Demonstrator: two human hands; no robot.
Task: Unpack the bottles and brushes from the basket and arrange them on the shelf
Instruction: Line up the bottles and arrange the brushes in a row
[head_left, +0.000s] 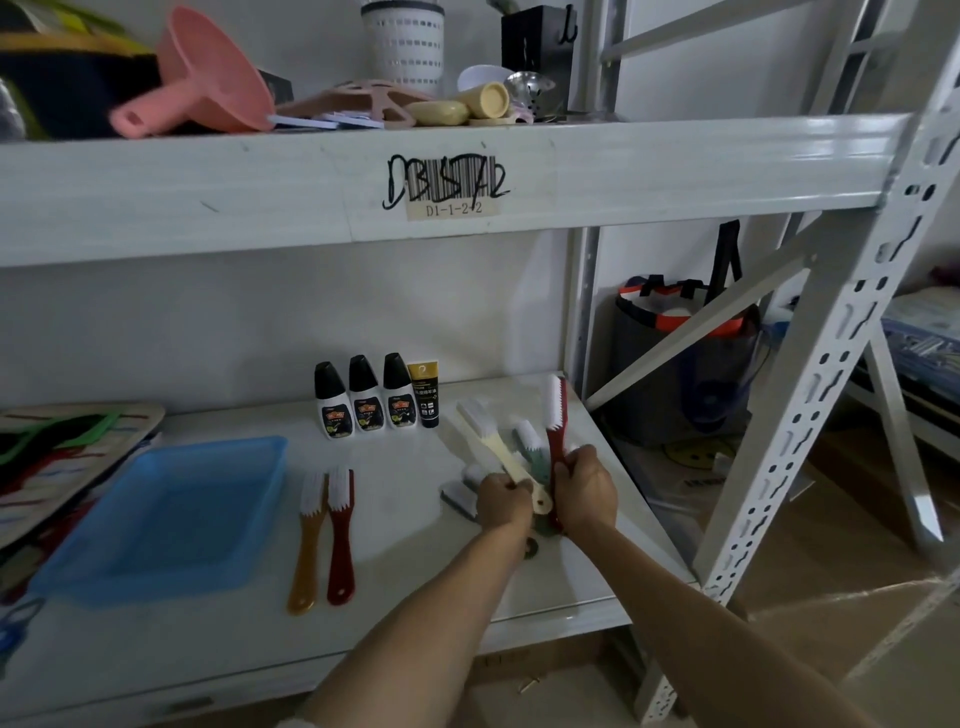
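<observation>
At the left edge of the shelf (395, 525) sits the blue basket (166, 514), which looks emptied, set aside so the unpacked goods have room; just right of it, near the front edge, an amber-handled brush (307, 545) and a red-handled brush (341, 540) lie side by side, bristles toward the back, seemingly the start of a tidy row; along the back edge three white bottles with black caps (364, 397) stand upright in a line, touching a dark tube with a gold top (428, 395), labels facing out so they read easily; toward the right edge, the left hand (503, 501) has its grip curled round the handle of a cream brush (496, 447), while the right hand (584, 491) has its grip wrapped round a long red brush (556, 431); a green brush (532, 447) and a grey one (460, 496) lie fanned beneath them, likely a bundle being pulled apart for separate placing.
</observation>
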